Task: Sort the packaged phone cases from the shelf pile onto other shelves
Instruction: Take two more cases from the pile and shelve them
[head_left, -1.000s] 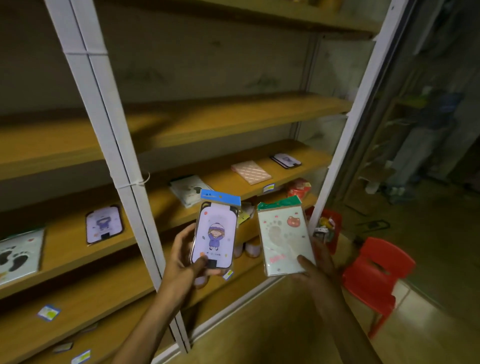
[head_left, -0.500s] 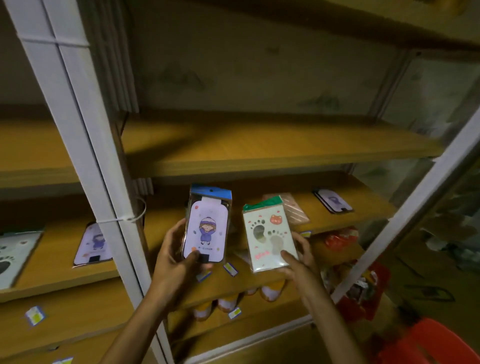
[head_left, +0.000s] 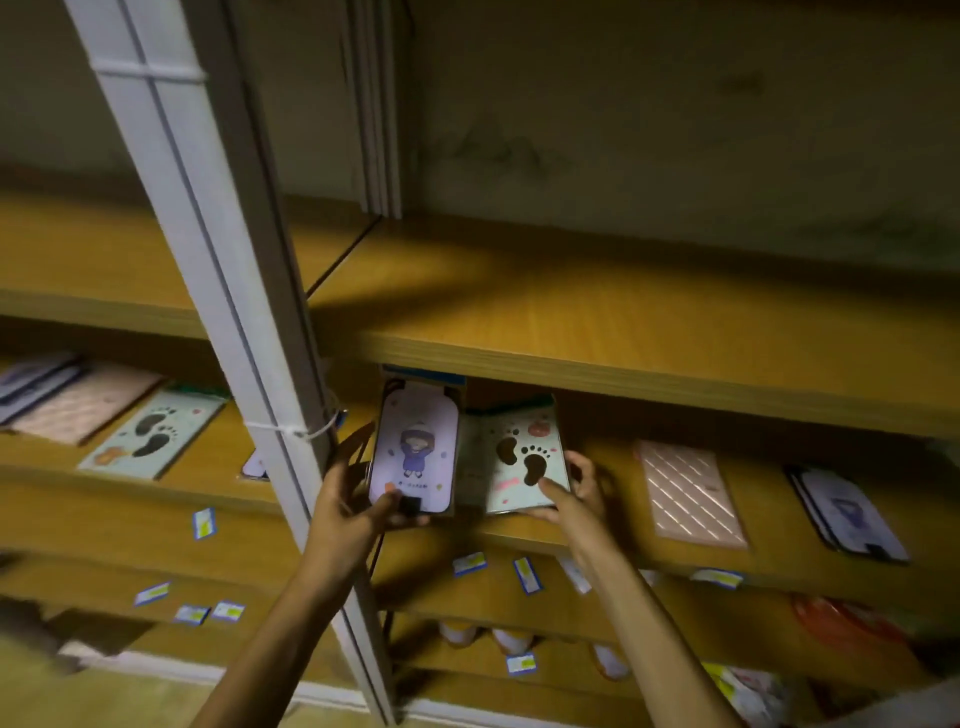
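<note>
Two packaged phone cases held upright, long axes near vertical, tops tucked under upper shelf (head_left: 623, 332) edge: purple girl case (head_left: 415, 447) pinched by left hand (head_left: 345, 512), thumb on lower face; footprint case (head_left: 522, 460) gripped by right hand (head_left: 576, 501), thumb on front. Both hands before middle shelf (head_left: 769, 558). Pink striped case (head_left: 688, 499) lies flat there, right of hands. White upright post (head_left: 218, 291) at left. Dim room, wooden shelves, stained wall behind.
</note>
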